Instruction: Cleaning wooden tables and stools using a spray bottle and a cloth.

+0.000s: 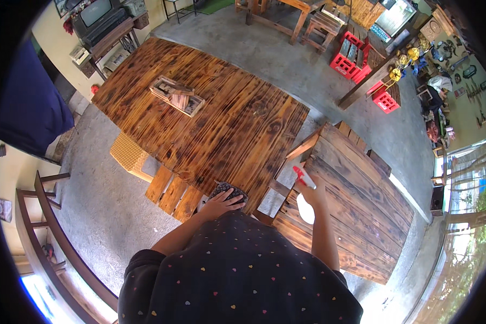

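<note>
My left hand holds a dark patterned cloth against the near edge of the long wooden table, its fingers laid over the fabric. In my right hand is a spray bottle with a white body and a red-and-white trigger head, its grip wrapped by my fingers. The bottle is above the gap and the second, plainer wooden table to the right. Farther along the long table's top lies a wooden tray with small wooden pieces in it.
Slatted wooden seating and a yellow woven chair stand by the table's left side. A dark bench runs along the left. Red crates and a wooden post stand at the far right.
</note>
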The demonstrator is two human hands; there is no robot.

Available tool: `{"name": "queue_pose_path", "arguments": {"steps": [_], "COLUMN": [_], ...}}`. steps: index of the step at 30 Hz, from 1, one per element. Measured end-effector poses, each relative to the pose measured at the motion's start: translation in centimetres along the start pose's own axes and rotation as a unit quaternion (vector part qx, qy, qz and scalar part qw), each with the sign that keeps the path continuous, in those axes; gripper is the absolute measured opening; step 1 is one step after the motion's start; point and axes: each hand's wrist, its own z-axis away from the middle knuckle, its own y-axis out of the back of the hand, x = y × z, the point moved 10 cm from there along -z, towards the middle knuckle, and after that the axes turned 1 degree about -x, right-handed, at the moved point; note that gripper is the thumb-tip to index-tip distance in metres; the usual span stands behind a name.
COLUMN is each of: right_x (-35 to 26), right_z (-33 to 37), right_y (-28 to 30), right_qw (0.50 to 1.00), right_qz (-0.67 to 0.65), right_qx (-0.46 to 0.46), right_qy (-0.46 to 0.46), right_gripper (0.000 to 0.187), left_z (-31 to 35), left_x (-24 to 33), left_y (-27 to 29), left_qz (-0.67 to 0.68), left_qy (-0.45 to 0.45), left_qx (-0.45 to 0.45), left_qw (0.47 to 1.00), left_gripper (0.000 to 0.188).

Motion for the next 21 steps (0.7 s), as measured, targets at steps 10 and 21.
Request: {"name": "queue_pose_path", "arguments": {"steps": [10, 21], "right_x": [-3.6, -6.2], "right_z": [7.1, 8.3], "right_y": [-5.2, -5.9], "right_qw": [0.972, 0.995], "right_qz": [0.182, 0.038], "right_qx": [-0.146, -0.059], "right_qy": [0.004, 0.064], "right_gripper": [0.024, 0.021], "left_z": [6.4, 8.7], "left_x": [-19.4, -25.0], "left_y": [1.8, 0.8], "left_qz": [0.101, 0.065], "left_qy": [0.375, 0.499], "left_qx": [0.025, -0.039], "left_qw": [0.921, 0.864], "left_gripper": [0.064, 0.063]}}
